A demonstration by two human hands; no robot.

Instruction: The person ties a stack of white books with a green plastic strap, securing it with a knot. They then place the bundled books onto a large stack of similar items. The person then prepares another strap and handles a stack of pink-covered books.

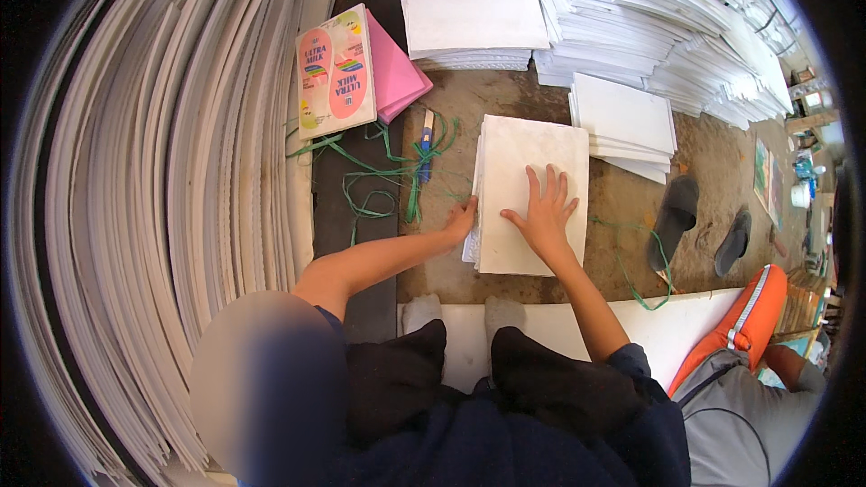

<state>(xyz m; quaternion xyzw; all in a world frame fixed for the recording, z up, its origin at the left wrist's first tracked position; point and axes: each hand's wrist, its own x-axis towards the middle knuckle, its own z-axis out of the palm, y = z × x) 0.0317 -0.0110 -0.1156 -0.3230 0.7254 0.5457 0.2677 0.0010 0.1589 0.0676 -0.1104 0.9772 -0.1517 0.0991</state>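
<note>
A stack of white cardboard sheets [532, 149] lies on the floor before my feet, its left edges slightly uneven. My right hand [546, 209] rests flat on its top, fingers spread. At the stack's left edge, my left hand [460, 222] grips the sheets, its fingertips partly hidden against them. To the left of the stack, a blue box cutter [425, 155] lies among tangled green plastic twine [365, 207]. Another strand of green twine [622, 261] trails on the floor to the right.
Tall rows of upright cardboard [171, 171] fill the left side. Beyond lie a printed white-and-pink cardboard stack [338, 72], pink sheets [395, 72], and white piles [474, 18]. Black slippers [672, 221] and a smaller white pile [622, 122] are at right. Another person [749, 406] sits lower right.
</note>
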